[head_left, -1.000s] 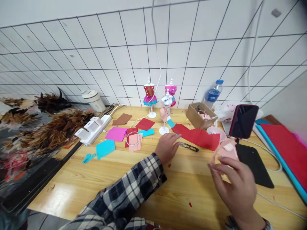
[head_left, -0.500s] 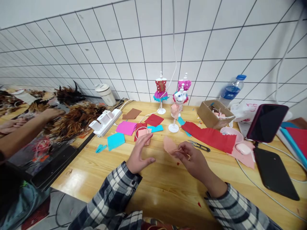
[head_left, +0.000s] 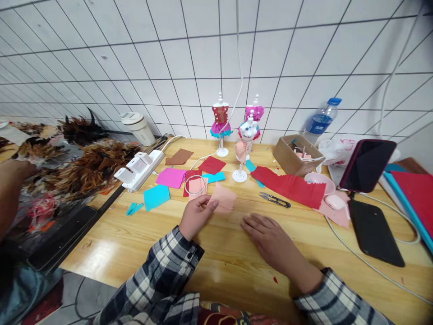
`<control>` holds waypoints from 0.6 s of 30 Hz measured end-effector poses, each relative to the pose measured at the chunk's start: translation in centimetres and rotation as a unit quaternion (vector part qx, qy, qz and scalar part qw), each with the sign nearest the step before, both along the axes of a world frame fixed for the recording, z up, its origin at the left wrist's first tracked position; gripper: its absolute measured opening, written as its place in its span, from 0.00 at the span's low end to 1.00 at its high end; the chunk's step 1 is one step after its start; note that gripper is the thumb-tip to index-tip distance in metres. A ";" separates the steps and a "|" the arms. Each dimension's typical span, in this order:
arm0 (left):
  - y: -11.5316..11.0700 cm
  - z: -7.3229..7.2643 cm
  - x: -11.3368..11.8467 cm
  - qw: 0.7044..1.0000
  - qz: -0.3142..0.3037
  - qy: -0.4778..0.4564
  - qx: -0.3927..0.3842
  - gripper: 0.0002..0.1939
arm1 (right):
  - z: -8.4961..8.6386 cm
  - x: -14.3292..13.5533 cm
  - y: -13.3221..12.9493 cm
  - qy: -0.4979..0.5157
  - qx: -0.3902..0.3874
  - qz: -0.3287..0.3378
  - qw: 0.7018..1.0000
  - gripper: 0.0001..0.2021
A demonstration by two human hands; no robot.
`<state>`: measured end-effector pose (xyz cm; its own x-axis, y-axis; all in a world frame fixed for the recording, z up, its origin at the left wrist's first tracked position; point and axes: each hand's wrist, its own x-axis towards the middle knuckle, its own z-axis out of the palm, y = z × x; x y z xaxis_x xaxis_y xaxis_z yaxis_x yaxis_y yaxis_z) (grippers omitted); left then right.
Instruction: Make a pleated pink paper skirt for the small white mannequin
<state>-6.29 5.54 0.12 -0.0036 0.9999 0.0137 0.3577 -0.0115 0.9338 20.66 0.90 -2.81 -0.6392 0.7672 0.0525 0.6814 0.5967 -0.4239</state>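
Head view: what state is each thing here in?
Left hand: pinching pink piece
Right hand: palm down, nothing visibly held
Snips: lying flat
Cardboard box: open
Water bottle: capped
White cup: lidded
Standing phone: screen dark
Power strip: adapters plugged in
Dress forms: upright, clothed

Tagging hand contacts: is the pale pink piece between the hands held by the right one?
No, the left hand pinches the pale pink piece by its edge; the right hand is apart from it.

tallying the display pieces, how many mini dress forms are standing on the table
3: the left form with a magenta skirt, at the back; the right form, in bright pink, also at the back; and the front form, partly hiding the right one.
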 end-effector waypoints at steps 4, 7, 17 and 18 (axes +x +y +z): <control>0.1 -0.9 0.0 1.000 -0.002 -0.015 -0.005 0.19 | 0.4 2.0 -3.3 -0.039 -0.020 0.081 0.996 0.28; 0.1 -1.4 -0.1 1.000 -0.003 -0.023 -0.011 0.21 | 0.1 4.7 -5.3 -0.054 -0.007 0.132 0.990 0.34; -1.7 1.1 2.8 0.834 -0.186 0.287 0.433 0.14 | 0.3 10.9 0.2 -0.063 0.164 -0.188 0.966 0.26; -1.8 1.2 3.2 0.824 -0.196 0.307 0.434 0.14 | 1.0 10.3 0.4 -0.027 0.178 -0.213 0.960 0.24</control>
